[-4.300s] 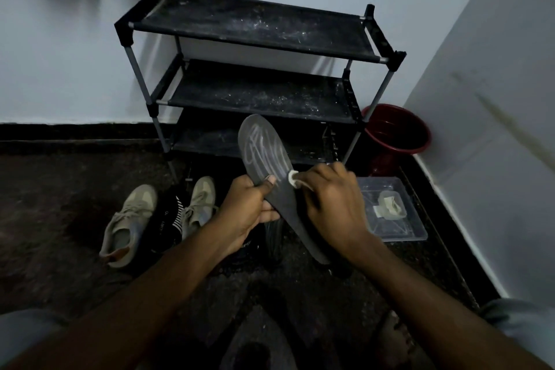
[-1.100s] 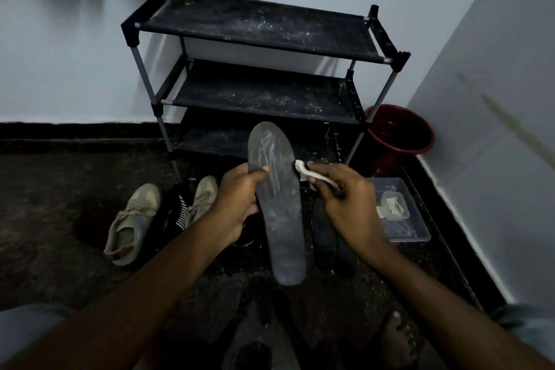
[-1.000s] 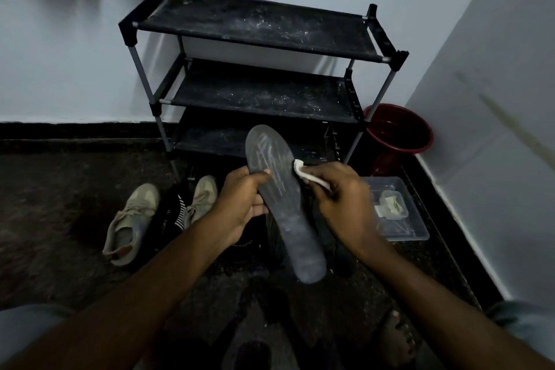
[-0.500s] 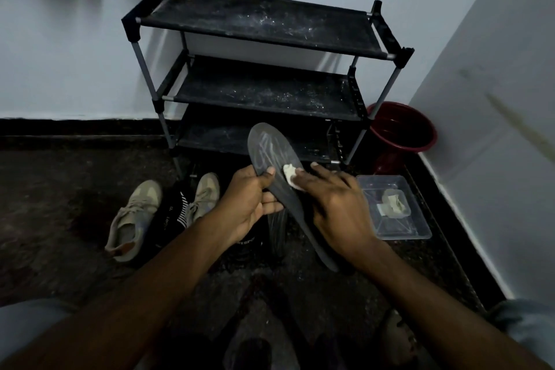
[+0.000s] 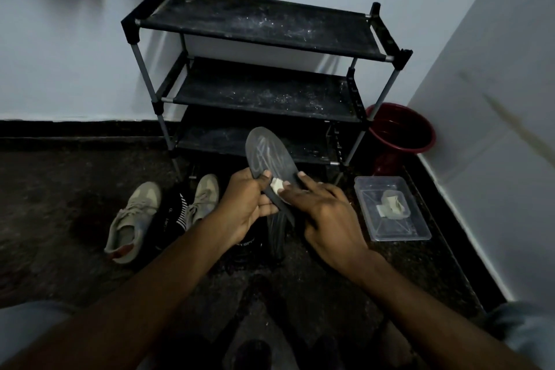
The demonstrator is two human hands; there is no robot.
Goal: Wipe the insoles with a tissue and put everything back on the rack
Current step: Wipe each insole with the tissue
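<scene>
Three dusty black shelves make up the rack (image 5: 261, 24) against the far wall. A red bucket (image 5: 402, 132) sits in the corner to its right, and nearer on that side a clear plastic box (image 5: 365, 213) holds a pale crumpled wad. On the floor to the left lie a tan shoe (image 5: 132, 219) and a second tan shoe (image 5: 204, 195), with something dark and striped between them. I hold the insole (image 5: 267, 156) above the floor, in front of the lowest shelf. My left hand (image 5: 246, 207) grips its left edge, thumb on top and fingers curled under. My right hand (image 5: 324, 213) lies over the near half with fingers straight, pressing a small white tissue (image 5: 276, 185) onto the surface beside my left thumb, and it hides the heel. The insole's long axis runs from far-left to near-right, with the streaked toe end raised towards the rack.
</scene>
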